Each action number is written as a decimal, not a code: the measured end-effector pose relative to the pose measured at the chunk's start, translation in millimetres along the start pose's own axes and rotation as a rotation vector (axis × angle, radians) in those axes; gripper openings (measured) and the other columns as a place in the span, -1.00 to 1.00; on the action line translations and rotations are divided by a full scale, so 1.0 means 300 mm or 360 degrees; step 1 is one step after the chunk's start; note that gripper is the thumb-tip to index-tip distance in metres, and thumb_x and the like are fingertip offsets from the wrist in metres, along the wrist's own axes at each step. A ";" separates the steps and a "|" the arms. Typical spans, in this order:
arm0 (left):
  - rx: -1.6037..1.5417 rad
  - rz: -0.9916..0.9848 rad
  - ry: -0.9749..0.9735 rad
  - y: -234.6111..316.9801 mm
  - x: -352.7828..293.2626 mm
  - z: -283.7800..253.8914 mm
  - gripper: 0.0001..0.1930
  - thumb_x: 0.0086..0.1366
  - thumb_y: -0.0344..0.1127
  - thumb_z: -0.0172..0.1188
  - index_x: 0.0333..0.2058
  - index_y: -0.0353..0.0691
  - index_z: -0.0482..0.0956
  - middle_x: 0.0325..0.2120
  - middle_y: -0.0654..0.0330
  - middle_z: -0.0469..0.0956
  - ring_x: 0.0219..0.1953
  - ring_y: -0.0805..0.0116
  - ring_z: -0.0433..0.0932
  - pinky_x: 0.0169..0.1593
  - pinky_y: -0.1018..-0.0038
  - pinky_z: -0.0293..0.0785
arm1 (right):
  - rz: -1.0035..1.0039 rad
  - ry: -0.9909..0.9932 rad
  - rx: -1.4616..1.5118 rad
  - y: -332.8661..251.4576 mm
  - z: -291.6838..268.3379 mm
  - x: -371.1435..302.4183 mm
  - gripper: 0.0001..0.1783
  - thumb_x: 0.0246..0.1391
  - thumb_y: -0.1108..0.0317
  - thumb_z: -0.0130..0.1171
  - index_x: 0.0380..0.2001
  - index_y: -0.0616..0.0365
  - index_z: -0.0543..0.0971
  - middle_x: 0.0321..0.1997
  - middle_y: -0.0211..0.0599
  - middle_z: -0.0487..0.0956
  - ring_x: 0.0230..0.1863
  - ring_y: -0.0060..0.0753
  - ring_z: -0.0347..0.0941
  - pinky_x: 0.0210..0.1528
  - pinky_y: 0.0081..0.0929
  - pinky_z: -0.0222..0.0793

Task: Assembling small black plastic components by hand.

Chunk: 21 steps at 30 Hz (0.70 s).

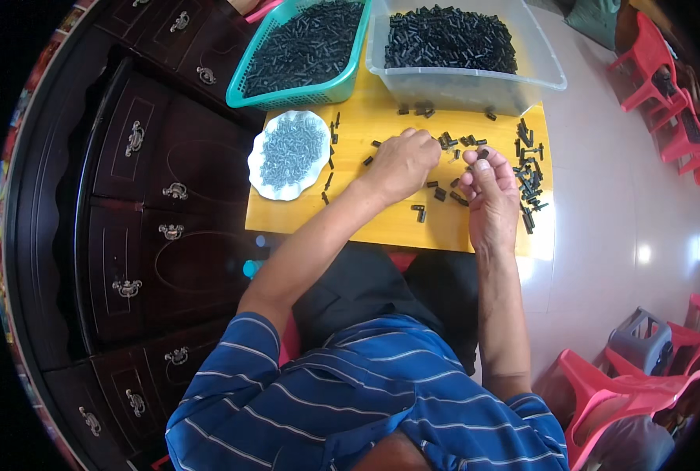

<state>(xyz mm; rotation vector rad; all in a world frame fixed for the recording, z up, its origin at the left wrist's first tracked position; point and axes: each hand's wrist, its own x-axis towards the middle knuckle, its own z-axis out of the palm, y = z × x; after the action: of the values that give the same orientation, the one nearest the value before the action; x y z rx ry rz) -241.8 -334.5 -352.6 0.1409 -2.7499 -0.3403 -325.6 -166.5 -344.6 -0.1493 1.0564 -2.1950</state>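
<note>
The right hand [491, 184] is pinching a small black piece [482, 155] at its fingertips. The left hand [401, 161] is curled, reaching for black bits [447, 141] lying just past it on the bench [389, 224], w/ more to the right.

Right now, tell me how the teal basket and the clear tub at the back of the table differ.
The teal basket has slotted, opaque walls; the clear tub has smooth, see-through walls. The teal basket sits on the left, tilted in the picture and overhanging the yellow table; the clear tub sits on the right, looks wider, and lies squarer to the table's edge. Both hold heaps of small black parts.
</note>
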 end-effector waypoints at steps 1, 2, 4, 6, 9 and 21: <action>-0.0121 -0.0063 0.0133 0.004 0.002 -0.005 -0.94 0.23 -0.42 0.24 -0.36 -0.23 0.55 -0.39 0.09 0.52 -0.23 0.05 0.55 -0.18 0.16 0.51 | 0.0007 0.0002 0.0009 0.000 0.001 -0.001 -0.79 0.33 0.38 0.22 -0.01 0.06 0.52 -0.10 -0.34 0.68 -0.35 -0.65 0.53 -0.21 -0.64 0.51; -0.0244 -0.0127 0.0264 0.012 0.006 -0.016 -0.95 0.26 -0.42 0.22 -0.34 -0.24 0.54 -0.38 0.07 0.51 -0.24 0.03 0.55 -0.17 0.16 0.50 | 0.0016 0.0007 0.0017 0.001 0.001 -0.003 -0.79 0.33 0.38 0.21 -0.01 0.07 0.52 -0.09 -0.34 0.68 -0.35 -0.65 0.53 -0.21 -0.64 0.51; -0.0391 -0.0190 0.0313 0.019 0.020 -0.040 -0.95 0.28 -0.42 0.21 -0.33 -0.26 0.54 -0.38 0.06 0.51 -0.25 0.03 0.55 -0.18 0.18 0.50 | 0.0017 0.0010 0.0018 0.000 0.000 -0.005 -0.80 0.33 0.39 0.20 -0.01 0.07 0.52 -0.09 -0.35 0.68 -0.35 -0.64 0.53 -0.20 -0.64 0.51; -0.0532 -0.0259 0.0366 0.013 0.025 -0.047 -0.95 0.31 -0.43 0.19 -0.32 -0.27 0.53 -0.38 0.04 0.52 -0.27 0.02 0.56 -0.19 0.20 0.49 | 0.0022 0.0004 0.0020 -0.001 0.003 -0.007 -0.80 0.33 0.40 0.19 -0.01 0.07 0.52 -0.10 -0.35 0.68 -0.35 -0.64 0.53 -0.19 -0.64 0.51; -0.0678 -0.0333 0.0365 0.006 0.022 -0.032 -0.93 0.34 -0.42 0.18 -0.29 -0.29 0.54 -0.38 0.04 0.54 -0.33 0.09 0.57 -0.22 0.25 0.48 | 0.0013 0.0007 0.0016 -0.003 0.004 -0.010 -0.81 0.34 0.40 0.18 -0.02 0.07 0.52 -0.10 -0.35 0.68 -0.34 -0.64 0.54 -0.18 -0.63 0.51; -0.2390 -0.0770 0.0222 0.100 -0.002 -0.080 -0.78 0.53 -0.24 0.09 -0.06 -0.27 0.55 -0.17 0.24 0.61 -0.16 0.51 0.58 -0.04 0.53 0.53 | 0.0182 -0.0295 -0.0092 -0.024 0.059 -0.023 -0.73 0.30 0.45 0.09 0.03 0.23 0.55 -0.30 -0.35 0.61 -0.32 -0.58 0.49 -0.18 -0.64 0.43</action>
<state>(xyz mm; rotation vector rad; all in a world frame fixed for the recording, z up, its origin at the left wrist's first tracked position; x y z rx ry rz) -234.0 -310.5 -323.6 0.3677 -1.6265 -2.1812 -317.6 -170.7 -326.3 -0.3053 1.0000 -2.0071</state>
